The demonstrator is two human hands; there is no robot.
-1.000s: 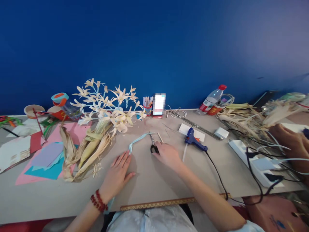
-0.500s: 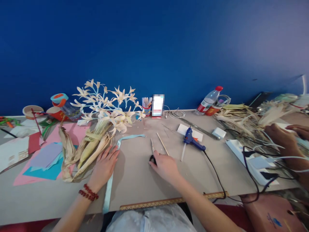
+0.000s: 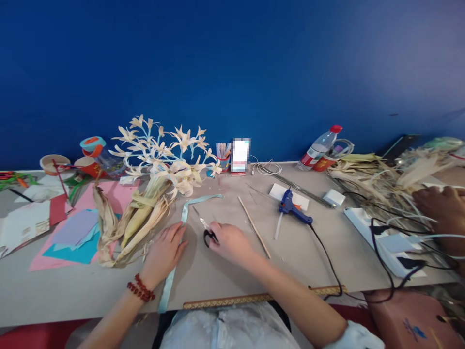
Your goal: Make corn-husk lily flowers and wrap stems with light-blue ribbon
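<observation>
My left hand [image 3: 165,252] lies flat with its fingers spread on a pale blue ribbon [image 3: 181,228], which runs from the table's front edge up past the hand and bends right. My right hand [image 3: 228,241] is closed on the black handles of a small pair of scissors [image 3: 208,231], blades pointing up and left towards the ribbon. A thin wooden stick [image 3: 254,227] lies just right of that hand. Dried corn husks and a husk-flower spray [image 3: 160,160] lie left of my left hand.
A blue glue gun [image 3: 292,208] with a black cord lies to the right, near a water bottle [image 3: 319,145]. Coloured paper sheets [image 3: 69,232] cover the left. Another person's hand [image 3: 439,206] works among husks and cables at far right. A patterned ruler [image 3: 254,300] lines the front edge.
My right hand, on the scissors throughout, slid them leftwards towards the ribbon. My left hand moved left, then stayed flat on the ribbon, which now lies straighter.
</observation>
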